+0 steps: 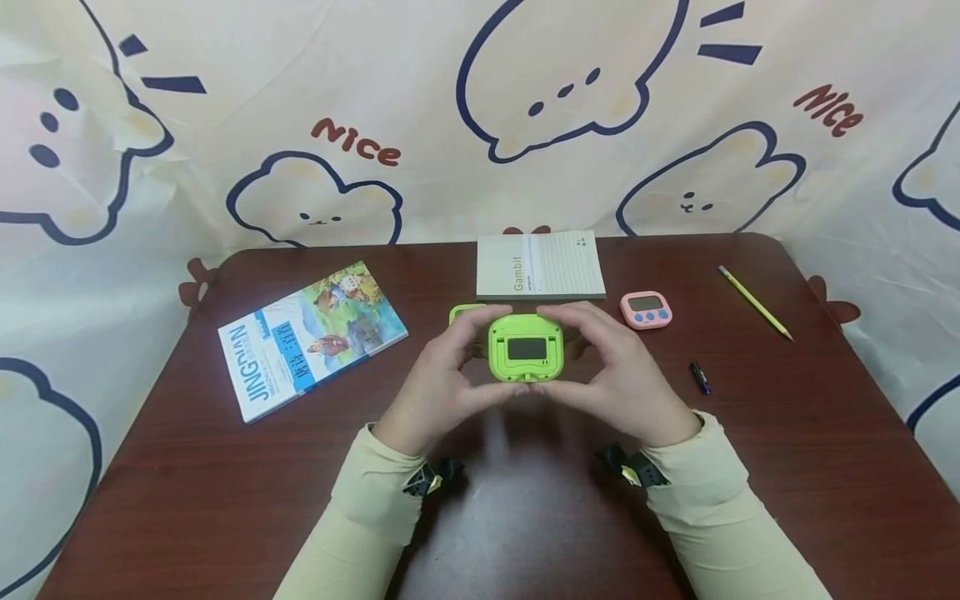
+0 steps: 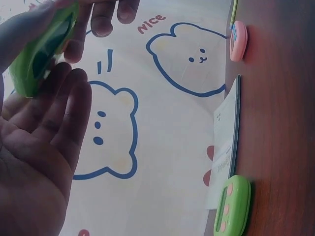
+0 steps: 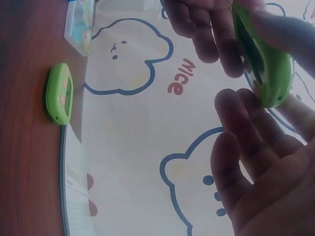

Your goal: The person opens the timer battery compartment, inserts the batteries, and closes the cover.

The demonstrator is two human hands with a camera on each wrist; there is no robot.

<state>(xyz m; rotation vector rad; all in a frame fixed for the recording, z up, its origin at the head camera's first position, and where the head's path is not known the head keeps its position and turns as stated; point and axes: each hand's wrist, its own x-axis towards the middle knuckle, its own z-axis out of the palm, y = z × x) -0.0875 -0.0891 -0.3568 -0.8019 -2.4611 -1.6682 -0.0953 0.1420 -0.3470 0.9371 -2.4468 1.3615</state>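
A green timer (image 1: 527,348) is held up over the table between both hands, a dark rectangle on the side facing the head camera. My left hand (image 1: 442,375) pinches its left half, thumb along the lower edge and a finger on top. From the other side, my right hand (image 1: 622,375) grips it the same way. Both wrist views show the held timer (image 2: 37,54) tilted between thumb and fingers, the other fingers spread behind it. A second green timer (image 3: 60,93) with pink buttons lies on the table, mostly behind my left hand in the head view.
On the dark wooden table (image 1: 187,500), a colourful book (image 1: 315,342) lies at left. A notebook (image 1: 540,267) sits at the back edge. To the right are a pink timer (image 1: 646,310), a yellow pencil (image 1: 753,302) and a small dark cylinder (image 1: 700,377). A printed curtain (image 1: 435,83) hangs behind.
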